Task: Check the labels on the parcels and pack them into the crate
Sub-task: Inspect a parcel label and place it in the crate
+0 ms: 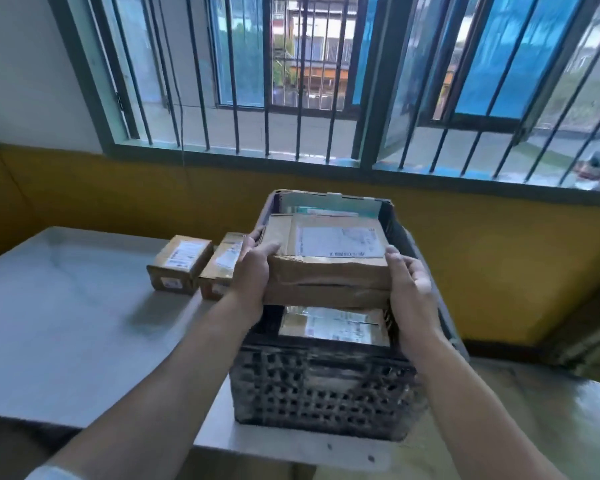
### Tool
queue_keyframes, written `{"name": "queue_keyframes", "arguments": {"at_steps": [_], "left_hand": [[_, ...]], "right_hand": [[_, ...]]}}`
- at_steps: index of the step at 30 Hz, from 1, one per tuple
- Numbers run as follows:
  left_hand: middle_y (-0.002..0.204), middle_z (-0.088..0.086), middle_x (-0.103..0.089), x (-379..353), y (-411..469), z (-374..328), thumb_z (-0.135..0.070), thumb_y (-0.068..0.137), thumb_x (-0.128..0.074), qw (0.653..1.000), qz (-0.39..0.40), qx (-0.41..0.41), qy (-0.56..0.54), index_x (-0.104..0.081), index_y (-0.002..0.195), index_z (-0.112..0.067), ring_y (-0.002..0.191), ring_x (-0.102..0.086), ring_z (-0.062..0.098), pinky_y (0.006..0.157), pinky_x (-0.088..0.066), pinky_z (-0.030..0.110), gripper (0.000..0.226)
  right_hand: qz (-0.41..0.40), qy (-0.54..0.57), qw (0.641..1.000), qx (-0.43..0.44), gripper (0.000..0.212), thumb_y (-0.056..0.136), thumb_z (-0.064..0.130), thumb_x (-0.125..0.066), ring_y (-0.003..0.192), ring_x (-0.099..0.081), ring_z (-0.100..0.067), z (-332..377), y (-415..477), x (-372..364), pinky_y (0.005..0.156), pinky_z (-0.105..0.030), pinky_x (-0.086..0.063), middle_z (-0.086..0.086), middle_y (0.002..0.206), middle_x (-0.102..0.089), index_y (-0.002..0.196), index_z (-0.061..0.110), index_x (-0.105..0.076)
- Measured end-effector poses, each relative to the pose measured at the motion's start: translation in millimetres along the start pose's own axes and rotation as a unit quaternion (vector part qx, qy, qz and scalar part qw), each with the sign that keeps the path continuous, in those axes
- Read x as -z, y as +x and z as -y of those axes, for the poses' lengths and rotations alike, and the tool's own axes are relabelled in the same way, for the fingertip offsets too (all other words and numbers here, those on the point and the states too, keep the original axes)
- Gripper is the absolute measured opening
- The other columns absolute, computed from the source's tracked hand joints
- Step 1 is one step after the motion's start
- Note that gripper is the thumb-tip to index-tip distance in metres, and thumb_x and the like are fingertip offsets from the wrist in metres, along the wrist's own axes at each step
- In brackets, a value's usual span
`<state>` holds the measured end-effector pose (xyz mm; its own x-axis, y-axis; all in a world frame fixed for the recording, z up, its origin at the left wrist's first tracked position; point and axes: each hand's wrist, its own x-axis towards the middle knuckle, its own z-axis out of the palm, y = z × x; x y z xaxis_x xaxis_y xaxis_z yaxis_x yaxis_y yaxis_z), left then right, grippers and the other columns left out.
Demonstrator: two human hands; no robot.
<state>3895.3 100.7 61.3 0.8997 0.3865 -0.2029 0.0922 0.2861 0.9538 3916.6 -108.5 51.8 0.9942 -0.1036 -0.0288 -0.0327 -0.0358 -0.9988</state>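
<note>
Two on table (66,306): a small parcel (181,265) and a second small parcel (219,271) stood side by side on the white top, labels up. Both sat just left of the crate. Whether they touched each other could not be told.
Left hand (253,268): gripped the left end of the held parcel, with the thumb on the top face and the fingers wrapped round the side.
Held parcel (329,258): brown cardboard, near side dented, white barcode label facing up. It was carried roughly level over the crate's opening, between both hands.
Crate (323,386): black, with perforated walls. It stood at the table's near right corner.
Packed parcel (329,325): lay flat inside the crate at the near end, label up, below the held parcel.
Right hand (409,282): clasped the right end of the held parcel, fingers curled against its side.
Wall (499,254): yellow, behind the table.
Window (291,98): barred, above the wall.
</note>
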Motion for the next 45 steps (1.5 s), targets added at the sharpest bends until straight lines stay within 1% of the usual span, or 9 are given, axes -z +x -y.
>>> {"name": "queue_keyframes", "arguments": {"at_steps": [5,9,18,24,28,32,36,40,45], "left_hand": [[0.133,0.011,-0.060,-15.8,7.5,23.8,-0.017,0.098,-0.055,0.996,0.042,0.058,0.051,-0.031,0.157,-0.031,0.114,-0.065,0.034,0.098,-0.056,0.052,0.065],[0.124,0.014,-0.068,-14.7,11.8,36.7,-0.010,0.099,-0.052,0.991,0.050,0.088,0.084,-0.043,0.146,-0.025,0.111,-0.069,0.037,0.093,-0.057,0.051,0.051],[0.128,0.020,-0.062,-4.3,28.5,40.1,-0.003,0.097,-0.052,0.979,0.043,0.129,0.153,-0.035,0.151,-0.018,0.110,-0.068,0.038,0.072,-0.061,0.040,0.059],[0.131,0.018,-0.059,-0.5,38.8,43.2,-0.008,0.094,-0.055,0.962,0.061,0.157,0.215,-0.037,0.148,-0.016,0.115,-0.064,0.033,0.100,-0.055,0.052,0.057],[0.130,0.012,-0.056,-0.4,46.6,48.1,-0.018,0.099,-0.057,0.952,0.058,0.150,0.262,-0.037,0.146,-0.014,0.117,-0.058,0.028,0.106,-0.050,0.047,0.050],[0.140,0.011,-0.052,-1.8,46.2,50.4,-0.028,0.101,-0.057,0.949,0.059,0.136,0.280,-0.030,0.154,-0.016,0.117,-0.054,0.024,0.099,-0.049,0.039,0.060],[0.152,0.006,-0.049,-2.9,43.5,51.1,-0.032,0.102,-0.057,0.949,0.058,0.071,0.301,-0.028,0.158,-0.022,0.094,-0.055,0.008,0.064,-0.042,0.022,0.063],[0.151,0.004,-0.049,-3.1,40.5,53.0,-0.031,0.100,-0.059,0.940,0.054,0.013,0.337,-0.036,0.153,-0.023,0.120,-0.057,0.017,0.095,-0.053,0.037,0.058],[0.159,0.004,-0.039,-2.6,40.0,51.1,-0.031,0.101,-0.058,0.943,0.066,0.018,0.324,-0.029,0.158,-0.025,0.114,-0.048,0.012,0.080,-0.044,0.027,0.064]], "right_hand": [[0.021,-0.033,0.998,-0.040,0.033,0.094,0.057,-0.058,0.108,-0.063,-0.023,-16.9,26.1,28.1,0.097,-0.049,-0.052,-0.002,0.116,-0.067,0.110,0.029,-0.058],[0.038,-0.083,0.995,-0.040,0.034,0.097,0.048,-0.058,0.101,-0.059,-0.011,-29.5,36.5,34.3,0.074,-0.030,-0.047,0.006,0.114,-0.063,0.121,0.024,-0.059],[0.078,-0.168,0.976,-0.113,0.034,0.096,0.046,-0.061,0.086,-0.051,-0.003,-42.5,49.4,31.1,0.062,-0.027,-0.041,0.013,0.102,-0.057,0.120,0.023,-0.055],[0.090,-0.231,0.959,-0.137,0.039,0.092,0.051,-0.062,0.092,-0.057,-0.014,-45.6,51.0,29.3,0.071,-0.034,-0.045,0.002,0.110,-0.063,0.115,0.020,-0.057],[0.093,-0.238,0.955,-0.149,0.040,0.090,0.052,-0.063,0.103,-0.063,-0.023,-46.2,53.1,27.9,0.098,-0.049,-0.051,-0.002,0.111,-0.067,0.111,0.018,-0.059],[0.094,-0.240,0.956,-0.143,0.053,0.092,0.051,-0.062,0.113,-0.057,-0.021,-44.7,50.1,28.1,0.099,-0.044,-0.048,-0.001,0.126,-0.061,0.133,0.018,-0.054],[0.100,-0.233,0.958,-0.132,0.063,0.094,0.048,-0.063,0.114,-0.055,-0.020,-44.4,48.3,27.2,0.091,-0.038,-0.045,-0.001,0.132,-0.059,0.145,0.015,-0.047],[0.091,-0.220,0.964,-0.121,0.062,0.093,0.046,-0.064,0.116,-0.059,-0.021,-44.7,47.2,28.5,0.098,-0.041,-0.048,-0.004,0.135,-0.060,0.145,0.015,-0.047],[0.062,-0.188,0.976,-0.091,0.059,0.095,0.043,-0.065,0.123,-0.052,-0.019,-42.8,44.7,31.7,0.103,-0.037,-0.043,-0.002,0.145,-0.055,0.145,0.018,-0.048]]}}
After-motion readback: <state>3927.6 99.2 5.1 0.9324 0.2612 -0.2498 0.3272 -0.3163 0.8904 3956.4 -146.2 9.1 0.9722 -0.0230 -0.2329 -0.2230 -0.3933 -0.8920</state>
